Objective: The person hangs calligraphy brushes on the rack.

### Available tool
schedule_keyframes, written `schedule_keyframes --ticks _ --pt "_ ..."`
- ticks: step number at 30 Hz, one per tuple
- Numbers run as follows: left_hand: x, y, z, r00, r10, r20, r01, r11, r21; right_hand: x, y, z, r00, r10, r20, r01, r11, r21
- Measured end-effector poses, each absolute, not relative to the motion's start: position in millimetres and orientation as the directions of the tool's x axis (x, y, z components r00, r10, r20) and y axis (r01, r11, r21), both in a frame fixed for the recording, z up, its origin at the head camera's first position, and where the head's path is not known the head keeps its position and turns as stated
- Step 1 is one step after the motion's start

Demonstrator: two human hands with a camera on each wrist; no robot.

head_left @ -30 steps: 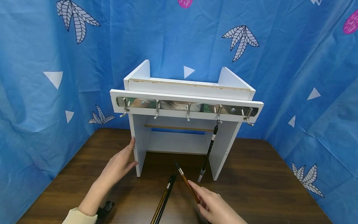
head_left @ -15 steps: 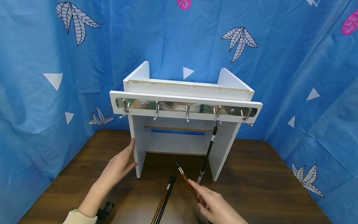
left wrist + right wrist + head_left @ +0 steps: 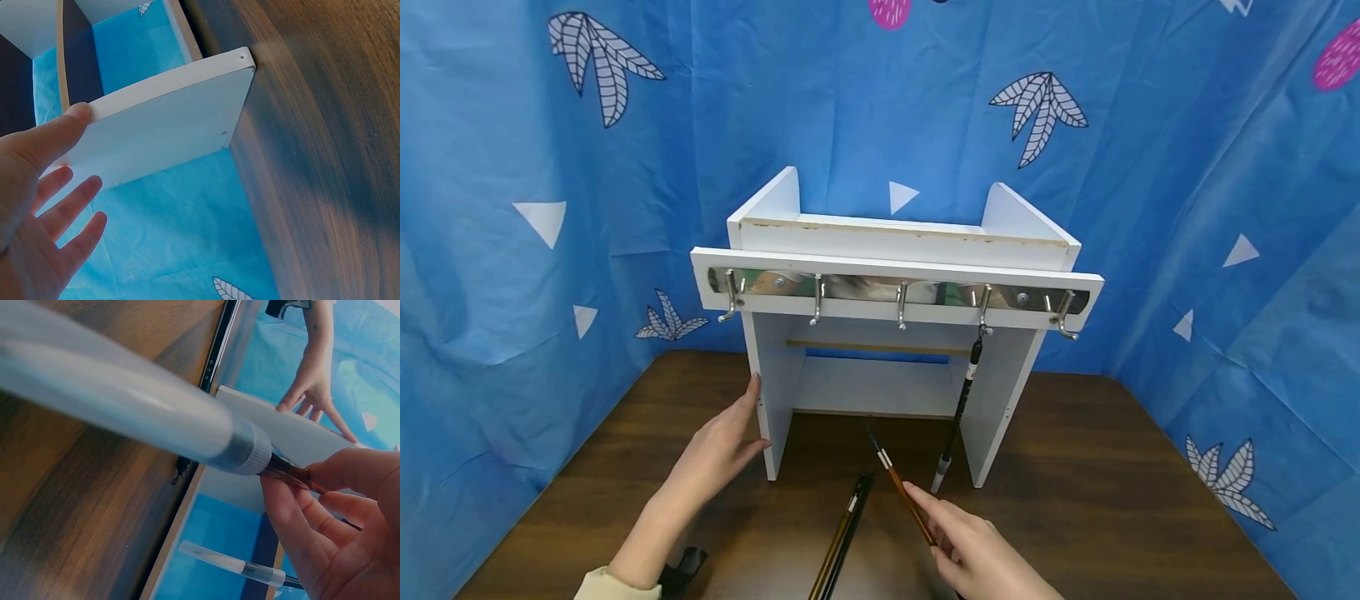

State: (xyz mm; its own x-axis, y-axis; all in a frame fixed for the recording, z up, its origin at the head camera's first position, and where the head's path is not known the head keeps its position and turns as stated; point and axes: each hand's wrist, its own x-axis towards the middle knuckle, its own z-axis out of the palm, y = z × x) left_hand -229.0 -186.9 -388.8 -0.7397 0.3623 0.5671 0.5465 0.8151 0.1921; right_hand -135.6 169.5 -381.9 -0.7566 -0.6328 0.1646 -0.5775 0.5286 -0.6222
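Note:
My right hand (image 3: 981,546) pinches a brown calligraphy brush (image 3: 904,496), its dark looped end pointing away toward a white shelf. A clear cap (image 3: 156,406) covers the brush's near end, seen large in the right wrist view. My left hand (image 3: 715,454) rests against the left side panel (image 3: 169,78) of the shelf, thumb on its front edge, the other fingers extended along the outer side. A black brush (image 3: 964,400) with a clear cap hangs from the fourth hook from the left. More brushes (image 3: 842,533), one brown and at least one black, lie on the table.
A white board (image 3: 857,262) with a metal strip and several hooks (image 3: 902,302) runs across the shelf's front. The shelf stands on a dark wooden table (image 3: 1112,492). Blue patterned cloth (image 3: 880,108) hangs behind and at both sides.
The head view has shifted slightly. Both hands keep nearly the same places, and the brown brush stays in my right hand.

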Motion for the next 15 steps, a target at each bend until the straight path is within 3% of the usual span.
schedule_keyframes --ticks 15 --pt "-228.8 -186.5 -388.3 -0.736 0.363 0.571 0.547 0.816 0.187 -134.0 169.2 -379.9 -0.762 -0.612 0.213 -0.589 0.518 -0.620"
